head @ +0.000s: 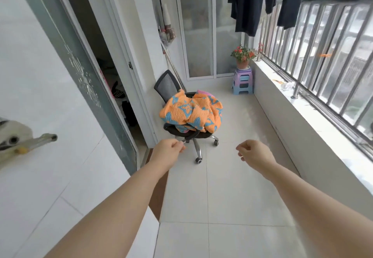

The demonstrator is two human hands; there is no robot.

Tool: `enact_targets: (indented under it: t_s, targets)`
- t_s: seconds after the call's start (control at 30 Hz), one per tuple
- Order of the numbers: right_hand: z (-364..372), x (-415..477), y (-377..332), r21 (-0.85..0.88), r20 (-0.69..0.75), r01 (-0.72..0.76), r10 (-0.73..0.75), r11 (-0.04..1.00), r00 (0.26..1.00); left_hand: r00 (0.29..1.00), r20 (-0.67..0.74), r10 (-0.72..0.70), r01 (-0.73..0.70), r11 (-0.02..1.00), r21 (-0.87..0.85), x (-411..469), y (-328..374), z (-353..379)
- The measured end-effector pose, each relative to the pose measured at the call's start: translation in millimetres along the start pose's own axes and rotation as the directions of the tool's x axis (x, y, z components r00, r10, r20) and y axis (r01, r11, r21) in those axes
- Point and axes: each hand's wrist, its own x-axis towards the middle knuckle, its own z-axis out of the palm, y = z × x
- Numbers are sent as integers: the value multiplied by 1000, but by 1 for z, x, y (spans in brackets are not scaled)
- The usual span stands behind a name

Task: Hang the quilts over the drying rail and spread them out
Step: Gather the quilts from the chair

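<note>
- your left hand [168, 150] and right hand [254, 153] are both stretched out ahead of you at about the same height, well short of the office chair [182, 114] and touching nothing.
- fingers: both hands are loosely curled, fingertips tucked in toward the palms. neither pinches or holds anything that can be seen.
- task item: the orange-and-blue quilt [191, 111] sits bunched in a heap on the chair seat, draping over the front edge. a strip of pink fabric [202, 92] shows behind it at the back of the seat; this may be a second quilt, but too little of it is visible to tell.
- drying rail: not clearly in view. dark garments [260, 1] hang from above near the window bars [331, 55], so the rail is presumably overhead at the top right, out of frame.
- progress, as judged: nothing hung yet. the quilt is still crumpled on the chair, not lifted, not over any rail, not spread.
- remaining: close the gap to the chair, gather the quilt, raise it over the rail, pull it flat; repeat for the pink piece if it is a quilt.
- note: the hanging garments already take up space near the far end. you will likely need a free stretch of rail nearer to you.
- surroundings: potted red flowers [243, 54] on stacked plastic stools [243, 83] stand past the chair, clear of your path.
</note>
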Motion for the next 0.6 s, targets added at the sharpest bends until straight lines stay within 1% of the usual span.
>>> enact_targets:
  t_s: [0.1, 0.27, 0.47, 0.6]
  targets:
    - [-6, 54, -2, -5, 19, 7, -7, 1000, 1000, 999, -14, -44, 44, 999, 6, 36, 11, 13]
    - [2, 119, -4, -15, 55, -7, 8, 1000, 998, 995, 7, -98, 97, 994, 44, 92, 12, 26]
    - [19, 201, -24, -19, 75, -6, 8, 1000, 997, 994, -20, -104, 105, 994, 28, 179, 8, 22]
    - [36, 272, -50, -40, 59, 11, -9, 999, 998, 996, -27, -83, 84, 995, 50, 265, -7, 12]
